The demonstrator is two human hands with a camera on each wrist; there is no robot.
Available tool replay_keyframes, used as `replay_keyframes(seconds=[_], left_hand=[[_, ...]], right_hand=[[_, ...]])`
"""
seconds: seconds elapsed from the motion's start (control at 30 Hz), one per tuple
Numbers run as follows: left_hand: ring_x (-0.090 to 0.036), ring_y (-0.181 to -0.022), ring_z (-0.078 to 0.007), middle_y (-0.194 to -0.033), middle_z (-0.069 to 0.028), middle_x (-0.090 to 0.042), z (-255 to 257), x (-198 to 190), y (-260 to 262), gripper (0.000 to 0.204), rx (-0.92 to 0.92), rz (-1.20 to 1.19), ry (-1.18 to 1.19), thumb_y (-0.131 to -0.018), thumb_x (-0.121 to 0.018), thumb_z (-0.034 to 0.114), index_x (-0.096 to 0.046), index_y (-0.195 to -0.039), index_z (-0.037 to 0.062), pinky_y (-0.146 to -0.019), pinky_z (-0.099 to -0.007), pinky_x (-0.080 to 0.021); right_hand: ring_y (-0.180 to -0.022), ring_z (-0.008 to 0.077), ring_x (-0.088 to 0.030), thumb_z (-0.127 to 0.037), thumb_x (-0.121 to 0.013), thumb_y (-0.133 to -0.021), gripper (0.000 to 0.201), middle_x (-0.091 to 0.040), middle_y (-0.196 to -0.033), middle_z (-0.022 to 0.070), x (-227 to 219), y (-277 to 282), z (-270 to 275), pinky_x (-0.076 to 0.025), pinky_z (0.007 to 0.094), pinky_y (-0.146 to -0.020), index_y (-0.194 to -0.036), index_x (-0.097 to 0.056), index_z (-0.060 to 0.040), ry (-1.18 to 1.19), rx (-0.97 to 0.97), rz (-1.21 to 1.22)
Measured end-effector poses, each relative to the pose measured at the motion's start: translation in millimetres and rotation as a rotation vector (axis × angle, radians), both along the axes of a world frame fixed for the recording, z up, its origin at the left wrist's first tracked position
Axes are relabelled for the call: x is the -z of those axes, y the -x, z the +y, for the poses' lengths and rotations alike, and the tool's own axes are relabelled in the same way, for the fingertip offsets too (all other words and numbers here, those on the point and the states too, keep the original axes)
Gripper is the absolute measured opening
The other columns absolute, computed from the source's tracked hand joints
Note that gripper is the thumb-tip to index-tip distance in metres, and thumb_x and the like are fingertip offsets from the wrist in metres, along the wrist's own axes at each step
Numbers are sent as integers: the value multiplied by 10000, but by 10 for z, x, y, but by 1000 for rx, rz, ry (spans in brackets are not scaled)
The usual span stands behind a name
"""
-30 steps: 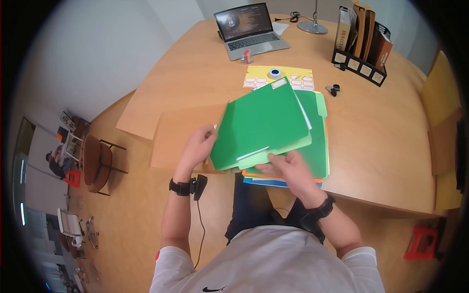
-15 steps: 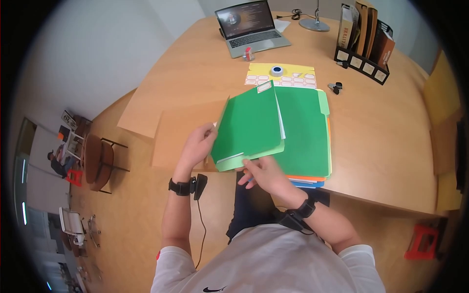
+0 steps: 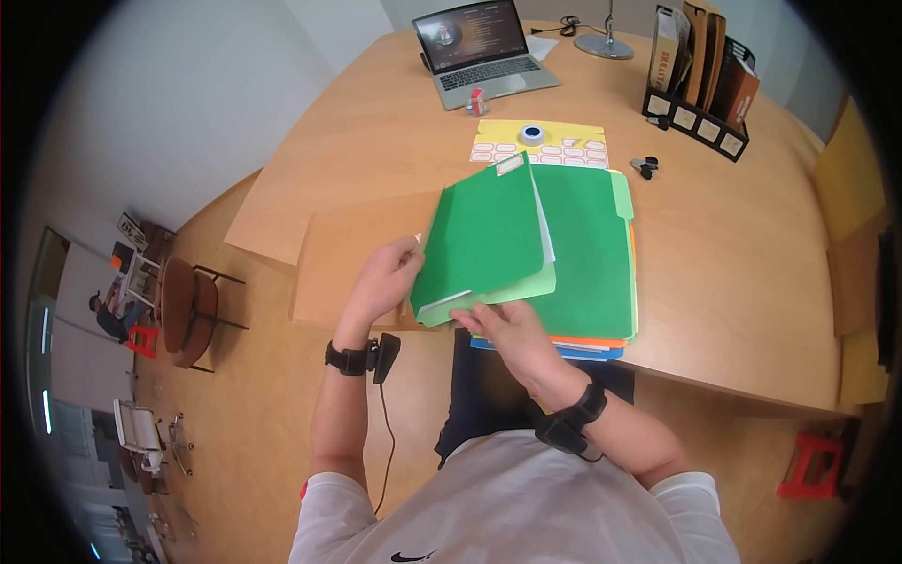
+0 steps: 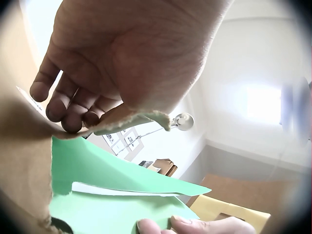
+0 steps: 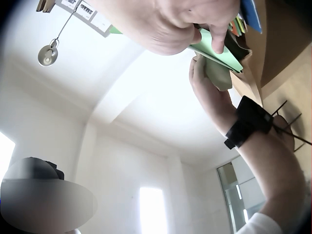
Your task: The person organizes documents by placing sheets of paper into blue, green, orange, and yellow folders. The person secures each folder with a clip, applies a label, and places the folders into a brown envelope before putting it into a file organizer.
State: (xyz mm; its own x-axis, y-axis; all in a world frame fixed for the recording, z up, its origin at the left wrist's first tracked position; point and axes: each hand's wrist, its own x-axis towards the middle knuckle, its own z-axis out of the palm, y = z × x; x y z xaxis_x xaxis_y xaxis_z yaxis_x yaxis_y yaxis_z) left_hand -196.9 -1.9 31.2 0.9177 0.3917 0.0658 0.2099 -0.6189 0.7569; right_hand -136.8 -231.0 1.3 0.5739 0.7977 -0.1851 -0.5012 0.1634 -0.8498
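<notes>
Wooden table (image 3: pixel 742 273), bearing a stack of folders (image 3: pixel 592 282) at its near edge. Green folder (image 3: pixel 489 240) tilted up on the stack's left side, white tab label unreadable. Left hand (image 3: pixel 381 282) grips its left edge, fingers curled. Right hand (image 3: pixel 503 324) pinches its near edge. Far: laptop (image 3: pixel 479 52), screen text illegible; label sheet (image 3: pixel 564 150), blank; file rack (image 3: pixel 700 80) with 4 unreadable tags.

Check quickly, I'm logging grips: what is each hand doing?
Left hand: holds the green folder by its left edge.
Right hand: pinches its near edge.
</notes>
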Motion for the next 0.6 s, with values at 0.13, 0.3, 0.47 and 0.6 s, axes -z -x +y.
replay_keyframes(seconds=[0.13,0.3,0.47,0.6], left_hand=[[-516,-635,-177,-686,-101,-543,-22,-31,-2,203,8,24,-34,-952,-569,159,-582,-906,-38,-618,-340,-441],[-521,-634,-188,-688,-110,-545,-32,-38,-2,207,12,44,-31,-953,-566,162,-568,-899,-37,-621,-344,-441],[-517,-633,-188,-686,-113,-537,-24,-5,4,198,41,62,-89,-957,-564,156,-553,-881,-26,-614,-342,-431],[-521,-591,-201,-658,-112,-538,-171,-22,245,101,128,-41,-54,-929,-589,95,-584,-894,1,-575,-344,-420]], right_hand=[[-1187,197,-652,-67,-480,-1068,282,-639,-1253,152,-46,19,-32,-520,304,-1039,-1294,-546,87,-79,-3,150],[-1171,230,-664,-104,-493,-1072,316,-619,-1297,157,-144,26,-56,-541,319,-1030,-1329,-521,78,-132,-39,189],[-1107,242,-701,-142,-480,-1084,347,-618,-1325,154,-50,-9,-7,-592,310,-907,-1375,-480,46,-33,-145,143],[-1056,235,-724,-186,-473,-1093,346,-635,-1291,140,-89,-44,-21,-602,283,-771,-1369,-478,22,-15,-177,92]])
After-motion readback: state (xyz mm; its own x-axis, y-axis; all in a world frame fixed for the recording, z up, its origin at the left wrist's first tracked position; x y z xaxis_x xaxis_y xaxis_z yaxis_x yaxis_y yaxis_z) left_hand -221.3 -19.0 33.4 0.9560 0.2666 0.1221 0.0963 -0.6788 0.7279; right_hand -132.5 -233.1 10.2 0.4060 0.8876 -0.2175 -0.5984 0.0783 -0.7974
